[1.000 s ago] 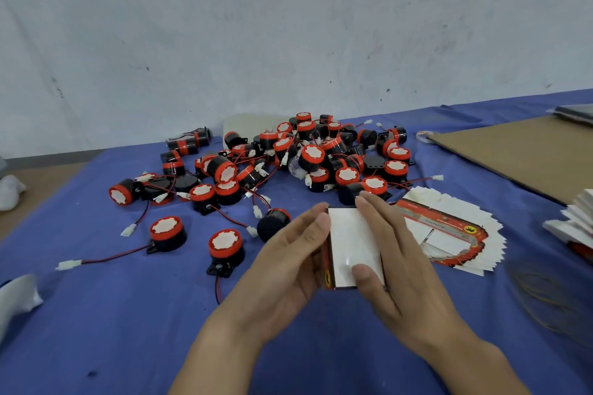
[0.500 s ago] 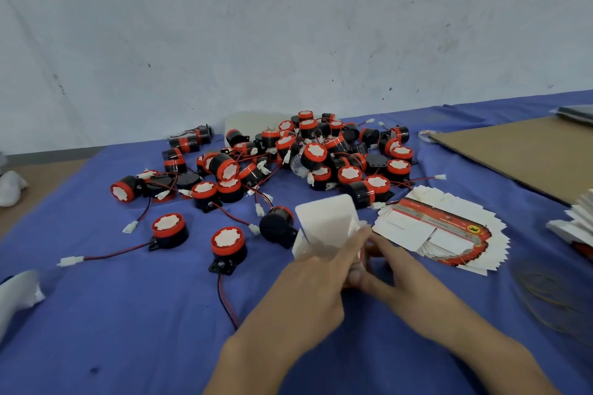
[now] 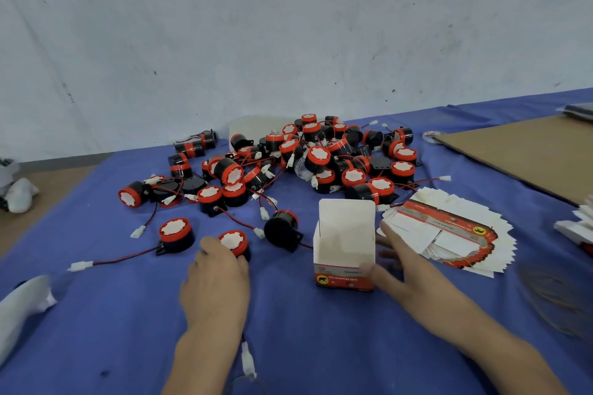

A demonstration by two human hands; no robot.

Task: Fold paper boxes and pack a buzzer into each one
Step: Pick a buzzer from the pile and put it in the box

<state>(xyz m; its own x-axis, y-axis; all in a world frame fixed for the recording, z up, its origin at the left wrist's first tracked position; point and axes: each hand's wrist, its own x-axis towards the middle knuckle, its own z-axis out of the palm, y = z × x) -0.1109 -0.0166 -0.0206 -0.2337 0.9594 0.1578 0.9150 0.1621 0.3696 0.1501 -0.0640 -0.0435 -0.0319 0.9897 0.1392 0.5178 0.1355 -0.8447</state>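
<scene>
Surface of blue cloth (image 3: 96, 330) carries all items, set against a grey-white wall (image 3: 288, 26).

Item 1: white paper box with a red printed band (image 3: 345, 250) stands upright near the centre, folded into shape, its top flap raised and the inside open to view. No buzzer shows inside it.

Item 2: right hand (image 3: 407, 269) lies just beside the box on its right. Grip is spread: the fingers are straight and apart, and the thumb touches the box's lower right front corner. Fingertips reach the near edge of a fanned stack of flat white-and-red box blanks (image 3: 449, 234).

Item 3: left hand (image 3: 218, 276) is well left of the box, back upward. Its fingers curl over the near side of a round black buzzer with a red ring and white face (image 3: 234, 242), so the grip sits on that unit. A red-and-black lead with a white plug (image 3: 248, 359) shows below the wrist.

Item 4: black buzzer lying on its side (image 3: 282, 229) rests between the held unit and the box.

Item 5: loose heap of matching buzzers (image 3: 321, 157) with tangled leads lies behind, towards the wall.

Item 6: brown cardboard sheet (image 3: 529, 154) lies at far right.
</scene>
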